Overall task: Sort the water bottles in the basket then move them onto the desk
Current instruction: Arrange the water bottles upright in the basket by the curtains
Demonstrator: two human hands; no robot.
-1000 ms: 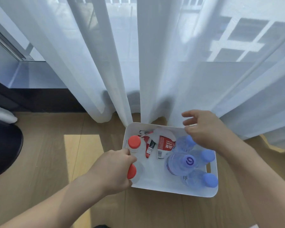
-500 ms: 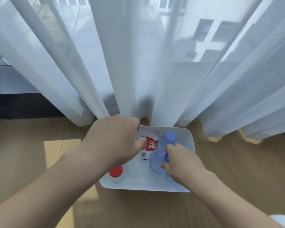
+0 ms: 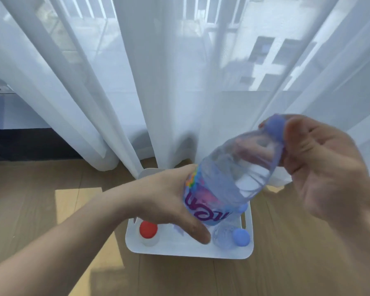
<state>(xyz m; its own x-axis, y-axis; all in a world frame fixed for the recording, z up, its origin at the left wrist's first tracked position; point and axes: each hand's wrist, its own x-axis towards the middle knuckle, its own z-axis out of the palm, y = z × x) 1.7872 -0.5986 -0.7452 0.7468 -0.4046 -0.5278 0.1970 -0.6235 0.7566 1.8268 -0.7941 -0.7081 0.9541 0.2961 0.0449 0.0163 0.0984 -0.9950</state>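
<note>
A clear, blue-tinted plastic water bottle (image 3: 233, 174) hangs tilted above the white plastic basket (image 3: 190, 253). The right hand (image 3: 329, 171) pinches its blue cap end and the left hand (image 3: 165, 199) wraps its labelled lower half. Inside the basket, a red-capped clear bottle (image 3: 148, 230) stands near-left and a blue-capped clear bottle (image 3: 235, 237) near-right.

The label (image 3: 203, 201) on the raised blue-tinted bottle (image 3: 237, 167) carries large purple lettering, seen upside down and blurred. No whole word is legible. No other text, number or sign can be read.
</note>
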